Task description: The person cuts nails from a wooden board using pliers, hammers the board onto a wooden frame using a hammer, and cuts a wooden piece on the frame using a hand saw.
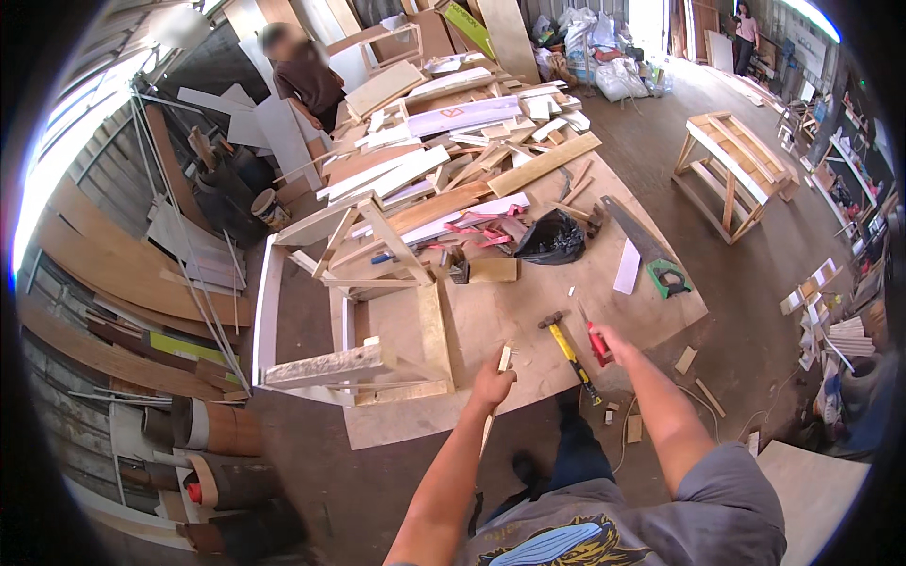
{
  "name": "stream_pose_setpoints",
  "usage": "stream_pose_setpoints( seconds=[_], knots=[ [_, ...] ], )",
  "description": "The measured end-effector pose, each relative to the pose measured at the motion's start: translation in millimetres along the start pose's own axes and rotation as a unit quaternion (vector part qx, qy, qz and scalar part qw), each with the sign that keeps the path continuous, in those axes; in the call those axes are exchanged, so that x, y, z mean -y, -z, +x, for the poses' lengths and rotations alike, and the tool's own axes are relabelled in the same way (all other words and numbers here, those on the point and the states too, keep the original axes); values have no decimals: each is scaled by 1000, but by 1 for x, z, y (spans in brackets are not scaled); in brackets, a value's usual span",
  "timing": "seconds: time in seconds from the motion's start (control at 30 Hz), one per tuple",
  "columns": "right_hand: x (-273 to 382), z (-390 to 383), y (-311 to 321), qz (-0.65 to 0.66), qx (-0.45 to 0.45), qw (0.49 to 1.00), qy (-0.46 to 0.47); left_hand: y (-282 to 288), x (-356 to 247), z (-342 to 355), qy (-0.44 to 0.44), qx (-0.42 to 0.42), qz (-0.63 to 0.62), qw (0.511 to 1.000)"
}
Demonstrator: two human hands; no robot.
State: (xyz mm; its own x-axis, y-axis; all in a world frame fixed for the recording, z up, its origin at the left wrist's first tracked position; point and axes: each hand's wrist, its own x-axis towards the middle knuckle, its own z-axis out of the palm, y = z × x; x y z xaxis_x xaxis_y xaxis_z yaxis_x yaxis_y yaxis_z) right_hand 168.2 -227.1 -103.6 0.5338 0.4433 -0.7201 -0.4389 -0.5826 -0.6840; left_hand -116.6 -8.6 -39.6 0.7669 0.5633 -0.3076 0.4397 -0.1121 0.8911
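My left hand (pixel 493 385) grips a thin pale wooden strip (pixel 505 355) upright at the table's near edge. My right hand (pixel 612 341) is closed on a red-handled tool (pixel 596 345) with a narrow metal end, possibly pliers. Between them a hammer (pixel 566 349) with a yellow and black handle lies on the plywood tabletop (pixel 500 311). A wooden frame (pixel 425 340) stands to the left. Beyond the hammer are a small white scrap (pixel 572 291), a green-handled saw (pixel 668 277) and a pale board (pixel 626 266).
A pile of boards (pixel 462 132) and a black plastic bag (pixel 552 236) cover the far tabletop. One person (pixel 300 80) stands behind it at left, another (pixel 745 38) at far right. A wooden structure (pixel 727 170) stands on the right floor; leaning panels (pixel 142 283) line the left.
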Motion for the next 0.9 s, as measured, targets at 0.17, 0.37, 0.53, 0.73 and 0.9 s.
stream_pose_setpoints(
  seconds=[0.17,0.37,0.53,0.73,0.9],
  knots=[
    [-12,-54,-28,300,299,905,44,3,-1,-42,-3,3,-21,1000],
    [2,-163,-129,222,246,942,46,-7,-28,-78,13,13,-130,991],
    [8,-225,-135,122,185,962,160,-17,-72,-115,8,37,-223,974],
    [-3,-282,-113,95,220,957,161,-63,-76,-144,16,-31,-276,960],
    [-47,-267,-108,64,276,944,168,-82,-79,-174,-28,-98,-263,960]
  ],
)
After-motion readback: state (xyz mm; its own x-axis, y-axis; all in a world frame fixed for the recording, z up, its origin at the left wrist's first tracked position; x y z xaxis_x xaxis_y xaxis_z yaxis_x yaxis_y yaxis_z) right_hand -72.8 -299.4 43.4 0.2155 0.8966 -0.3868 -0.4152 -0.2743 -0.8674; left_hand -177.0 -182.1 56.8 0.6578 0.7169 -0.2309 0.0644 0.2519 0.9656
